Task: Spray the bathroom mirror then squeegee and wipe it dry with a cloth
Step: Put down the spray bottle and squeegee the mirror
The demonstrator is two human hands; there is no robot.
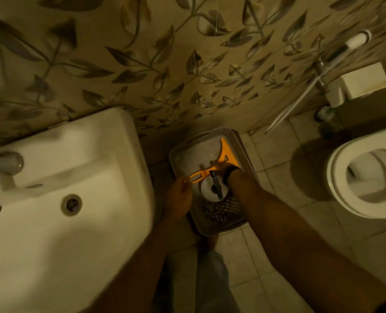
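— Reaching down with both arms, is that right?
— Yes, both are going into the basket point(212, 134) sitting on the tiled floor between the sink point(79, 190) and the toilet point(363, 177).
— What is the left hand point(179, 195) doing?
— It is pinching the end of the orange squeegee point(212, 170), fingers closed on the handle tip. The squeegee is lying across the basket, its wide end toward the far right corner.
— And the right hand point(227, 168)?
— It is sitting deep in the basket against the squeegee's middle, but the wrist is hiding the fingers, so I cannot tell whether it is gripping anything.
— Anything else in there?
— A spray bottle point(214, 188) is standing between the wrists, dark nozzle up, and a striped cloth point(221, 211) is lying at the near end, just beside it
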